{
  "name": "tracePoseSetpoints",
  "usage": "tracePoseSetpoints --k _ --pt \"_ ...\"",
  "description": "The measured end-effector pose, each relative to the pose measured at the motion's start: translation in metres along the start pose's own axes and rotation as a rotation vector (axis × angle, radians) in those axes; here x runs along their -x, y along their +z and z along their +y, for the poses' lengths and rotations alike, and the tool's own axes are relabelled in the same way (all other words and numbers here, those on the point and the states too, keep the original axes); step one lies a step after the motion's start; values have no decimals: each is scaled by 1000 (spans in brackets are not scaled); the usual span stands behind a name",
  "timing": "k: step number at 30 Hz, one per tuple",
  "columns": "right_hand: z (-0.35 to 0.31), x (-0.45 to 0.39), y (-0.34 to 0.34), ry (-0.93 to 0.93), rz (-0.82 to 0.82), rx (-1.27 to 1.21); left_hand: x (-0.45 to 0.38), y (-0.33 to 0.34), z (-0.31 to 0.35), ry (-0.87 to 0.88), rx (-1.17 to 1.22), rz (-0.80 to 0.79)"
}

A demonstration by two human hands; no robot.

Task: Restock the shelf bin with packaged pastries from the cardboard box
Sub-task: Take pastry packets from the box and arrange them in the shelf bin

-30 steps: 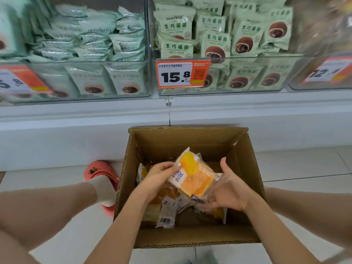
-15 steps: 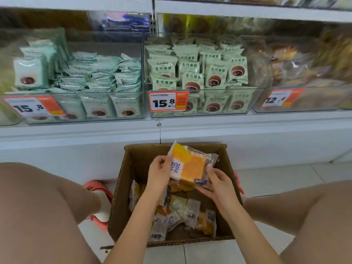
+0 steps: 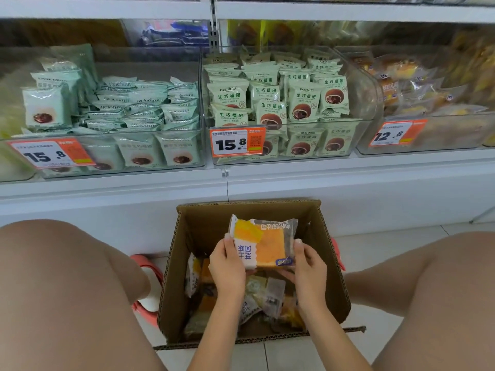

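A packaged pastry (image 3: 263, 243), an orange cake slice in a clear wrapper with a white and yellow label, is held above the open cardboard box (image 3: 332, 274). It is gripped at its left edge by the left hand (image 3: 227, 263), whose thumb is laid over the white label, and at its right edge by the right hand (image 3: 308, 263), whose fingers are curled under and around the wrapper. More wrapped pastries (image 3: 262, 295) are seen lying loosely in the bottom of the box, which is set on the tiled floor (image 3: 375, 245) between the person's knees.

On the shelf above, three clear bins are lined up. The left bin (image 3: 134, 167) is filled with pale green packets laid flat and stood on edge. The middle bin (image 3: 356, 145) is packed with upright green packets showing a brown round cake, behind a price tag (image 3: 237, 143) reading 15.8. The right bin (image 3: 455, 140) is loaded with clear-wrapped yellow pastries; its contents are blurred.
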State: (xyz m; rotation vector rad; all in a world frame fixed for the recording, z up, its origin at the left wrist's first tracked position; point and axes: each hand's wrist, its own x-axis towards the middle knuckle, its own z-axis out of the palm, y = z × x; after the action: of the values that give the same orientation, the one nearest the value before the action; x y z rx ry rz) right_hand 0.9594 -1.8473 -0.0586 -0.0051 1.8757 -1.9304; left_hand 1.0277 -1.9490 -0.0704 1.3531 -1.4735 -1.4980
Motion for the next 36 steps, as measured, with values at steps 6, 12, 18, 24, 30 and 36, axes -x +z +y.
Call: tracePoseSetpoints --k 6,12,18,24,30,36 --pt "9 -1 1 107 -67 30 -3 -8 3 187 -126 141" --pt "9 -2 2 68 -49 76 -5 -9 0 160 -121 169" --pt "17 -2 4 -104 48 261 -8 -8 -6 -17 -19 162" --pt "24 -14 15 257 184 -52 1 3 -15 -124 145 52" --pt "-2 -44 -7 150 91 -99 -18 -18 -5 -465 563 -403" --pt "-43 -70 -3 -159 -228 458 -15 -24 14 -546 191 -1027"
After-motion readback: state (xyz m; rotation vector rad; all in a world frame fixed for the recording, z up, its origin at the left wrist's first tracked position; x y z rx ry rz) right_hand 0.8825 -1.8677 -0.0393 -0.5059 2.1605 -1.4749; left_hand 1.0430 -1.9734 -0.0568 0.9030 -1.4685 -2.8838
